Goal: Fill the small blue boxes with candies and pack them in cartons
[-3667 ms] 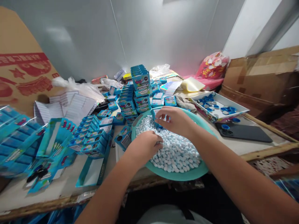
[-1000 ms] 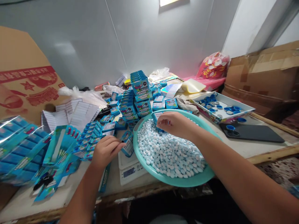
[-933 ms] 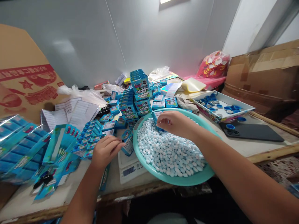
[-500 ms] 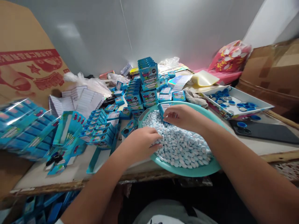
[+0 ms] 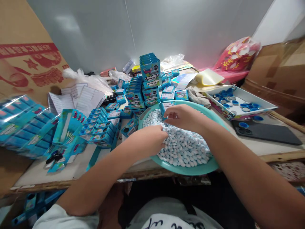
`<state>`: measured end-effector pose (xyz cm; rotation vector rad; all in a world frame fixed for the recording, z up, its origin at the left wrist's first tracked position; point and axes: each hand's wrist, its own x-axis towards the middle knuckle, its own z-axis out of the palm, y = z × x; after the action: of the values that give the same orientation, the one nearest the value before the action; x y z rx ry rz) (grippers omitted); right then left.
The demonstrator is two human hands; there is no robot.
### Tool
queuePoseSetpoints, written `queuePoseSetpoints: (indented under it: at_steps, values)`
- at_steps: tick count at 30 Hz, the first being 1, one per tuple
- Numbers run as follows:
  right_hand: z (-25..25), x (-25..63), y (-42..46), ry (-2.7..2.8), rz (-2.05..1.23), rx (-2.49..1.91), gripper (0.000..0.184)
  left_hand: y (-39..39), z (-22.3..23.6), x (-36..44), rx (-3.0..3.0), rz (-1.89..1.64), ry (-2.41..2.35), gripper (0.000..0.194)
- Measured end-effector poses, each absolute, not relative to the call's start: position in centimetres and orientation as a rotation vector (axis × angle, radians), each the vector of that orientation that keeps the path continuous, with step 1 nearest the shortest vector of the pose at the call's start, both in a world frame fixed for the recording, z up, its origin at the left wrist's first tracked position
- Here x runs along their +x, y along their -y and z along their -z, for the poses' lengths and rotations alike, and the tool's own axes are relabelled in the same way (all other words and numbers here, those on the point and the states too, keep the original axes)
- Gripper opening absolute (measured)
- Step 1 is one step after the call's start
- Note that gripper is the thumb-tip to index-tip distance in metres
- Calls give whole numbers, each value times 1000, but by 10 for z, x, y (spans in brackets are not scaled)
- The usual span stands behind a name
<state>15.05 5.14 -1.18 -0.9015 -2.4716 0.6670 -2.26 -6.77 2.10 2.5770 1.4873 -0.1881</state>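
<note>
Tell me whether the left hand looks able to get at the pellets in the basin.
Most likely yes: the left hand is over the open basin, at the pellets; the right hand, at the blue box, leaves many uncovered.

"CARAMELO MACIZO" on stacked blue cardboard boxes (image 5: 150, 76), Chinese characters on a brown cardboard carton (image 5: 28, 52), cut-off script on a white cloth shirt (image 5: 171, 211)

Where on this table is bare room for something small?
Bare tabletop: right, a strip between the black device and the front edge; left, between the unfolded cartons and the blue tray. Behind the bowl, stacked boxes crowd it.
</note>
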Motion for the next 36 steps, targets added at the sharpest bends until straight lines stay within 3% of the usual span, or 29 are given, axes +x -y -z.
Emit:
queuePoseSetpoints:
  at_steps: [12, 15, 19, 21, 23, 28, 32, 36]
  values:
    - [11, 149, -50, 2441, -669, -902, 10, 69, -15, -40, 2569, -183, -1359, 16]
    - [9, 147, -41, 2460, -678, -796, 18, 90, -16, -64, 2576, -540, -1591, 20]
    - [7, 140, -17, 2661, -664, -655, 48, 127, 0, -113, 2081, -1243, -2157, 41]
    - [7, 135, -8, 2793, -587, -658, 47, 135, 13, -135, 1818, -1246, -2238, 62]
    - [6, 128, -4, 2861, -542, -662, 35, 132, 21, -150, 1683, -1122, -2122, 76]
    - [-9, 106, -5, 3044, -459, -768, 18, 94, 1, -177, 1555, -1211, -1868, 76]
    - [-36, 81, -6, 3213, -332, -924, 19, 70, -14, -197, 1536, -1258, -1841, 78]
    - [-62, 47, -5, 3123, -347, -701, 21, 67, 0, -204, 1505, -1306, -1780, 76]
